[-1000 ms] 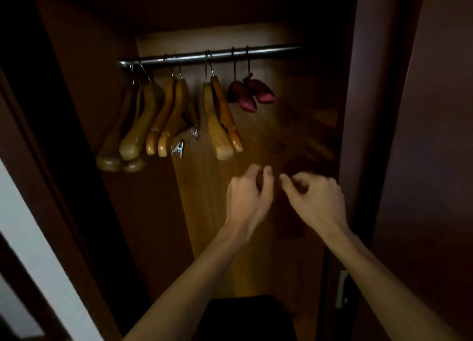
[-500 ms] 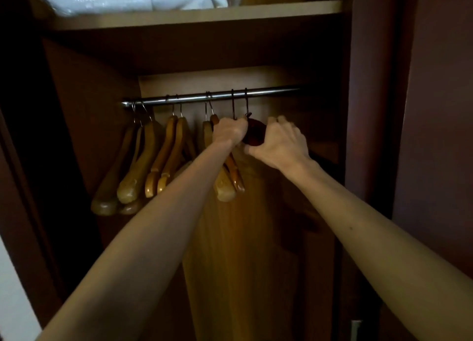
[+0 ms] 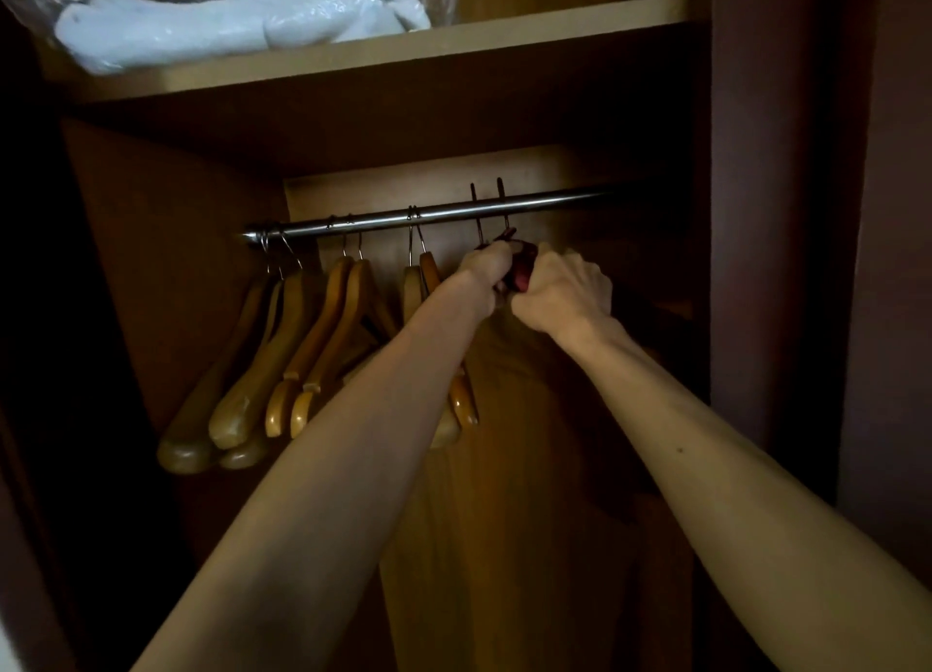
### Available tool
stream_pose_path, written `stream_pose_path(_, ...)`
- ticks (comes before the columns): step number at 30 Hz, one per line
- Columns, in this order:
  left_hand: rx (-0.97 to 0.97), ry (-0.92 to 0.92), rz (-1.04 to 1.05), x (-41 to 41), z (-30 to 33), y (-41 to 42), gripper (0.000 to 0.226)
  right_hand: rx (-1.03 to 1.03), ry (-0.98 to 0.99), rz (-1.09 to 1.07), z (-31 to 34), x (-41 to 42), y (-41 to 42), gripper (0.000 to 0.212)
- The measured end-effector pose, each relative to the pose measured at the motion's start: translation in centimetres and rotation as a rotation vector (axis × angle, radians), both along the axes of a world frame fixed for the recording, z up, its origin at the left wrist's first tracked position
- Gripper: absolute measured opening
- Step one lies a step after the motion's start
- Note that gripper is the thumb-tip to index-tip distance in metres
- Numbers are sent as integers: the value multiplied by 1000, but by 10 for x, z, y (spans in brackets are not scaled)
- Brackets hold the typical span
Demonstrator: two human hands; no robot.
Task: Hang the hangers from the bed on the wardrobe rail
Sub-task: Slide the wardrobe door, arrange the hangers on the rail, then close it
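Six wooden hangers (image 3: 323,338), two dark red hangers (image 3: 522,268), one rail (image 3: 444,212), one bagged bundle (image 3: 242,21).

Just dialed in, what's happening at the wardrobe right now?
A person has both arms raised to the rail. The left hand and right hand grip the dark red hangers, whose hooks sit over the rail. Six wooden hangers hang to the left. A bagged white bundle lies on the shelf above.
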State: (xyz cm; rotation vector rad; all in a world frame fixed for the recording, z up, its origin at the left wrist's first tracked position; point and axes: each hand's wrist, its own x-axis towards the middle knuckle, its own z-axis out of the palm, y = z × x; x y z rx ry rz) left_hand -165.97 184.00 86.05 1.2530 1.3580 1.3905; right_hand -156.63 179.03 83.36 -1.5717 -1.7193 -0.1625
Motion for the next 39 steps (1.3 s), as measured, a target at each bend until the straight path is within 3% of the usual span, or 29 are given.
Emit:
stream_pose_path(6,-145,-28,7,0,17,9,18,-100,-91,-3,24,-5,19,35)
stream_pose_path(12,-207,-35,-4,14,-15,11,30,-141,-80,38,-11,9,16,31)
stream_pose_path(15,-171,10,-35,25,-41,1,23,-115,-32,59,-51,24,4,44)
stream_pose_path(17,-135,8,-35,32,-65,-11,38,-106,-31,74,-79,34,-8,59)
stream_pose_path(20,-122,-159,-86,40,-110,-32,52,-110,13,157,-116,50,-31,70)
stream_pose_path(22,-164,-290,-146,40,-139,-44,50,-147,61,217,-139,55,-43,79)
stream_pose_path(25,-242,-349,-204,26,-182,-56,50,-230,83,317,-177,57,-55,100)
stream_pose_path(27,-262,-324,-178,6,-209,-62,68,-354,97,450,-200,60,-63,112)
stream_pose_path(29,-290,-254,-213,-19,-233,-65,90,-528,228,617,-216,65,-69,109)
stream_pose_path(30,-299,-211,-251,-31,-241,-70,90,-582,297,675,-221,69,-70,102)
stream_pose_path(34,-413,-65,-409,-85,-256,-89,53,-491,324,611,-234,74,-59,67)
stream_pose_path(37,-505,-16,-567,-115,-259,-103,39,-302,103,500,-238,66,-48,77)
stream_pose_path(39,-528,69,-645,-136,-266,-108,28,-297,-46,487,-235,61,-45,91)
